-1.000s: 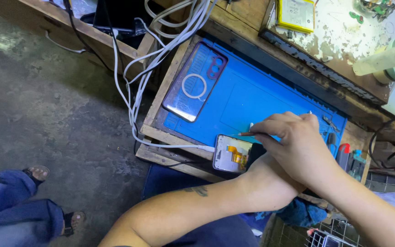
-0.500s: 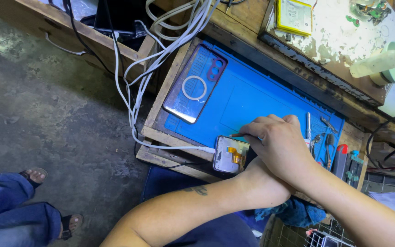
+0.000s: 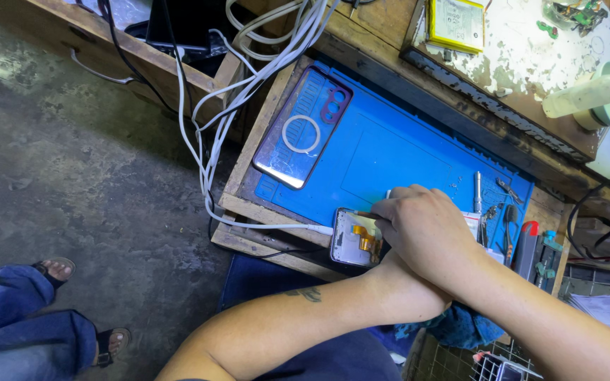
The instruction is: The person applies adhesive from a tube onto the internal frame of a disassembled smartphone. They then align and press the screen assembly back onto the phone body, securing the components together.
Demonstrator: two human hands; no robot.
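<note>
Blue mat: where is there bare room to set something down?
The blue mat is bare in its middle, between the clear phone case and the tools. It is crowded near the right hand, over the opened phone.

Bare forearms, no sleeves; small dark tattoo [image 3: 308,293] on left forearm [image 3: 284,324].
</note>
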